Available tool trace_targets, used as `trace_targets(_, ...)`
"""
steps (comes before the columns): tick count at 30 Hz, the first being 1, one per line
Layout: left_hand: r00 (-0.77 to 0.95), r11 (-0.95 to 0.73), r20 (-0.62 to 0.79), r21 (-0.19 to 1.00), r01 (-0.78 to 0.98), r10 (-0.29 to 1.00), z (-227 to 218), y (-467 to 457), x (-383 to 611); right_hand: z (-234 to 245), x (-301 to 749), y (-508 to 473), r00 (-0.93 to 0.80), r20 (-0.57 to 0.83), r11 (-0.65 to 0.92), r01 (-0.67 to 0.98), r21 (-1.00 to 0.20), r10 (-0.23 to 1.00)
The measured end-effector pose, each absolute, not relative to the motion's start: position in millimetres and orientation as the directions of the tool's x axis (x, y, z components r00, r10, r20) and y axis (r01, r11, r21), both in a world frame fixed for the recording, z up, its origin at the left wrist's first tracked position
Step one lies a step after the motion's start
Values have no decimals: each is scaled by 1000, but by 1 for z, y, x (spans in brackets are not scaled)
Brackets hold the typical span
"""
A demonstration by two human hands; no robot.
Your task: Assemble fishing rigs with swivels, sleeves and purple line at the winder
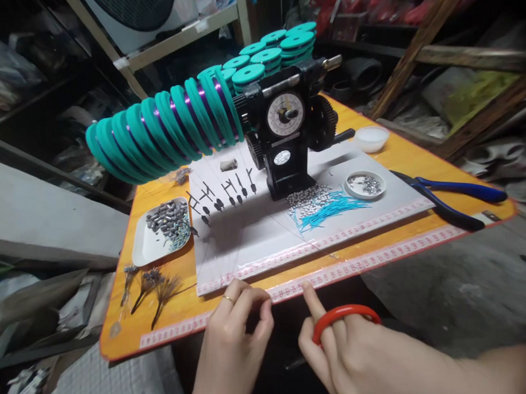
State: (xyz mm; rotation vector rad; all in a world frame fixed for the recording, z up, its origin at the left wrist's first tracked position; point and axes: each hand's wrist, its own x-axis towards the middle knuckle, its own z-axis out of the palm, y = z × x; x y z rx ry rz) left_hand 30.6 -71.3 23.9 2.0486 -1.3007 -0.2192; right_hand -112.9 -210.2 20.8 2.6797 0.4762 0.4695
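My left hand (pixel 229 342) rests its curled fingertips at the table's front edge, on a strip of printed measuring tape (pixel 300 287), with nothing visible in it. A ring sits on one of its fingers. My right hand (pixel 350 355) is just below the edge, its index finger raised towards the tape. A red plastic ring (pixel 344 312) loops around its fingers and is gripped there. Ahead stands a black hand-cranked winding machine (pixel 282 127) with a round dial, carrying teal slotted spools wound with purple wire (pixel 166 131).
The orange table (pixel 121 328) holds a white board (pixel 248 261), a white tray of grey cylinders (pixel 161 235), small black bristly bundles (pixel 163 292), blue wire pieces (pixel 328 209), a round metal-filled dish (pixel 365 185), a white bowl (pixel 372 138) and blue-handled pliers (pixel 457 196). Cluttered shelves surround it.
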Motion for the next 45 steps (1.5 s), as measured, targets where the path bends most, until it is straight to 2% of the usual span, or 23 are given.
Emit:
trace_targets(3, 469, -252, 228, 607, -754, -853, 24, -72, 32, 19, -111, -207, 886, 284, -894, 252, 370, 367)
trace_targets(11, 440, -232, 236, 590, -774, -867, 25, -72, 34, 13, -110, -205, 866, 344, -895, 221, 388, 363)
trace_targets(16, 463, -257, 224, 593, -763, -858, 26, -72, 31, 27, -113, -213, 890, 242, -857, 249, 451, 386)
trace_targets(19, 483, -268, 216, 612, -744, -848, 25, -74, 31, 30, -116, -215, 905, 201, -857, 256, 447, 375)
trace_targets(24, 497, -279, 212, 617, -736, -842, 22, -74, 30, 16, -117, -211, 890, 300, -895, 212, 394, 343)
trace_targets(29, 534, -331, 189, 605, -725, -824, 19, -75, 27, 20, -118, -214, 891, 311, -895, 194, 401, 332)
trace_targets(31, 544, -343, 189, 600, -723, -817, 18, -76, 25, 26, -123, -220, 903, 321, -928, 176, 330, 285)
trace_targets(33, 549, -335, 217, 597, -729, -807, 18, -76, 23, 31, -130, -225, 906, 363, -968, 151, 201, 217)
trace_targets(35, 554, -299, 285, 609, -735, -782, 18, -74, 18, 30, -138, -225, 891, 434, -989, 149, 1, 134)
trace_targets(37, 572, -258, 381, 621, -740, -726, 18, -71, 13, 24, -141, -218, 898, 440, -953, 147, -266, 16)
trace_targets(39, 599, -248, 459, 618, -746, -656, 19, -66, 7, 15, -140, -207, 939, 322, -852, 67, -519, -122)
trace_targets(41, 632, -271, 490, 619, -737, -600, 19, -61, 1, 8, -134, -194, 967, 152, -720, -45, -692, -205)
trace_targets(43, 660, -292, 490, 630, -720, -570, 19, -57, -4, 3, -127, -185, 975, 34, -598, -107, -794, -220)
trace_targets(45, 685, -312, 476, 643, -699, -552, 18, -53, -8, 3, -120, -180, 979, -34, -520, -135, -843, -199)
